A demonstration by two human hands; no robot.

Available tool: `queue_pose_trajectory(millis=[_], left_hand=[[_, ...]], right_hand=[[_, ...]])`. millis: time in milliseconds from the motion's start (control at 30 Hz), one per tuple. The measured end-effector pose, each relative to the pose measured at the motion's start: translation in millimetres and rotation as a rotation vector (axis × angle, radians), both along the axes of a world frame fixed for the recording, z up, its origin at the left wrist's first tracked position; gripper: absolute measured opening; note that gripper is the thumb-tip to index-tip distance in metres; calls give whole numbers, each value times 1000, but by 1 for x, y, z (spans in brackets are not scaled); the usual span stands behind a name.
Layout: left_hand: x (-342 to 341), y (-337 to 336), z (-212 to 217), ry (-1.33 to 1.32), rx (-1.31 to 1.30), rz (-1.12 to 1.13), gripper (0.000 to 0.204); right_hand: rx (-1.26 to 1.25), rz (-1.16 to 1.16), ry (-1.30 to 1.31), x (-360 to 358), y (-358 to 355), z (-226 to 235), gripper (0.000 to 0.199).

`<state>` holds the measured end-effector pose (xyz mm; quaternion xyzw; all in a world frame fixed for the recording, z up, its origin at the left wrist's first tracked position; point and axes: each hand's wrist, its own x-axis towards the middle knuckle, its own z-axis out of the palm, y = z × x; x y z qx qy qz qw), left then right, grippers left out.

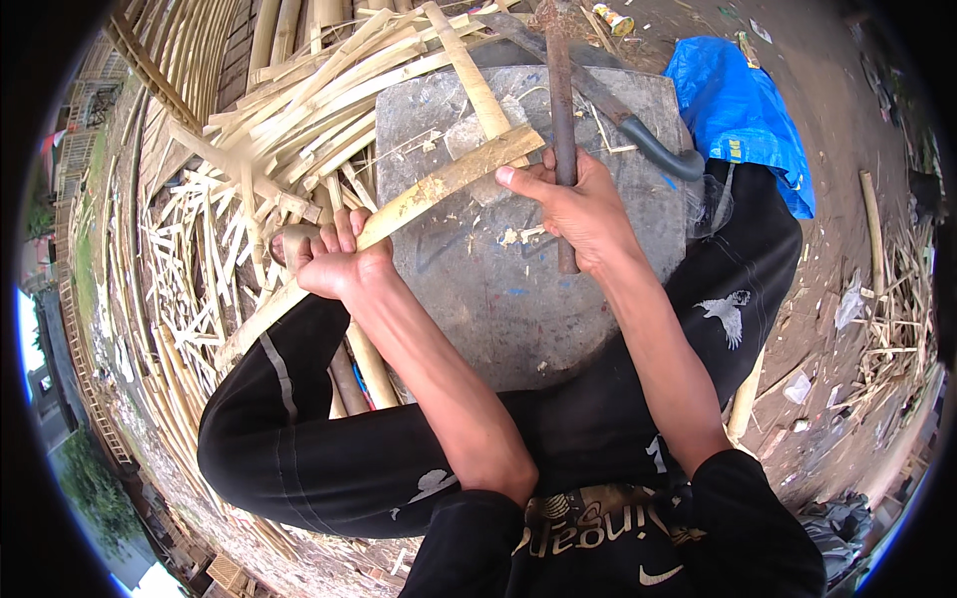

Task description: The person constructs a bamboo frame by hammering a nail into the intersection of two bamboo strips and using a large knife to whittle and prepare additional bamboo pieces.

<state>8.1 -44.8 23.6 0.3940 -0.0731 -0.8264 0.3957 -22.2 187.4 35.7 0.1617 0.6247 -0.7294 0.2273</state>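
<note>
My left hand (344, 257) is closed around a long bamboo slat (429, 194), which slants from my knee up over a grey work slab (459, 329). At its upper end the slat meets a second slat (467, 70) that runs away from me; whether they are fastened cannot be seen. My right hand (588, 211) grips a rusty metal hammer (561, 110) by its shaft, head pointing away. The right thumb is beside the slat's end. Just beyond that hand lies a large curved knife with a dark hooked handle (658, 148).
Split bamboo strips (319, 95) are heaped behind and left of the slab, with offcuts (214, 234) around them. A blurred slat piece (234, 164) stands near my left hand. Blue plastic sheeting (738, 110) lies by my right knee. More bamboo scraps (887, 344) litter the ground at right.
</note>
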Motion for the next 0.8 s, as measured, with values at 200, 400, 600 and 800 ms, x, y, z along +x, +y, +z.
queue_pose_trajectory(millis=[200,400,600,800], left_hand=[[2,4,-16,191,-294,-120,45],[4,6,-50,374,-458,-141,48],[-1,-2,-67,332,-239,-104,42],[-4,2,-62,266,-191,-86,41]], right_hand=[[113,39,120,1,4,-15,40],[419,139,107,39,37,-5,52],[731,352,429,93,103,6,45],[1078,771,1015,106,124,32,46]])
